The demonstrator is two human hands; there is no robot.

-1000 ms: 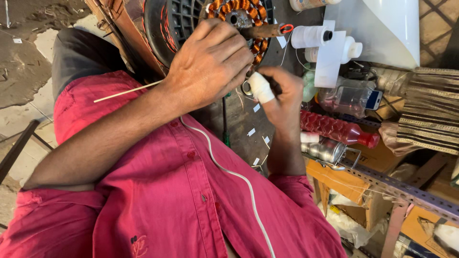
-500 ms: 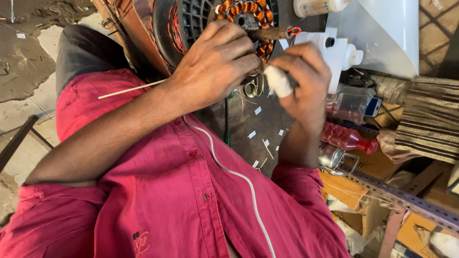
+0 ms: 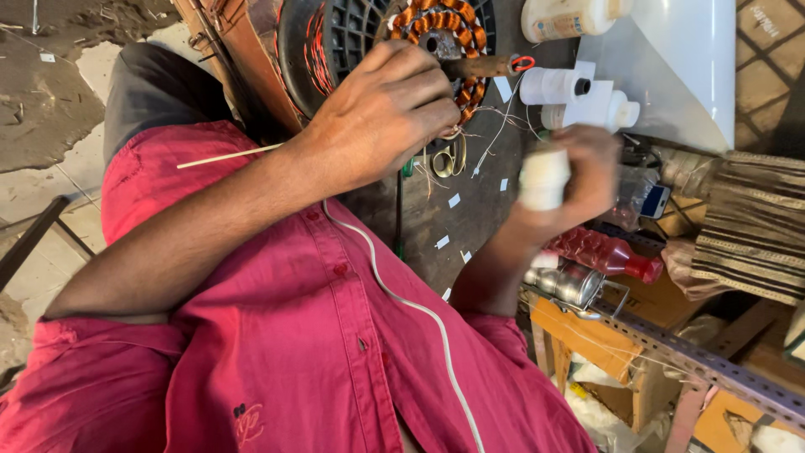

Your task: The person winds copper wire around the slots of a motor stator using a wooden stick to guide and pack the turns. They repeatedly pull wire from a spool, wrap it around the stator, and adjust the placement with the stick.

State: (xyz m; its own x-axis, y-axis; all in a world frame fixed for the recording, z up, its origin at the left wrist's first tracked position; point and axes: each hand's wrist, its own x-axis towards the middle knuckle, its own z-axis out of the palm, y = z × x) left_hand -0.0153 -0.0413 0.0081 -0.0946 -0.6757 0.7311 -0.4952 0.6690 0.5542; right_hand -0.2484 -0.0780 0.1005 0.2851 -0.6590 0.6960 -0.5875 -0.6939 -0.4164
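Observation:
My left hand (image 3: pixel 381 109) lies over a fan motor stator (image 3: pixel 436 25) with copper windings, fingers curled onto its lower edge. A brown rod with a red ring (image 3: pixel 486 65) sticks out of the stator's middle. Thin loose wires (image 3: pixel 495 134) trail from under the fingers. My right hand (image 3: pixel 591 172), blurred, is off to the right of the stator and grips a small white roll (image 3: pixel 543 178). The two hands are apart.
A black ribbed motor housing (image 3: pixel 335 42) surrounds the stator on a dark worktop (image 3: pixel 453 218) strewn with white scraps. White bottles (image 3: pixel 579 88), a red bottle (image 3: pixel 608 253), a metal can (image 3: pixel 566 283) and a white casing (image 3: pixel 688 59) crowd the right side. A white cord (image 3: pixel 402 302) crosses my red shirt.
My right hand has drawn away from the stator to the right and downward with the white roll. My left hand has stayed on the windings.

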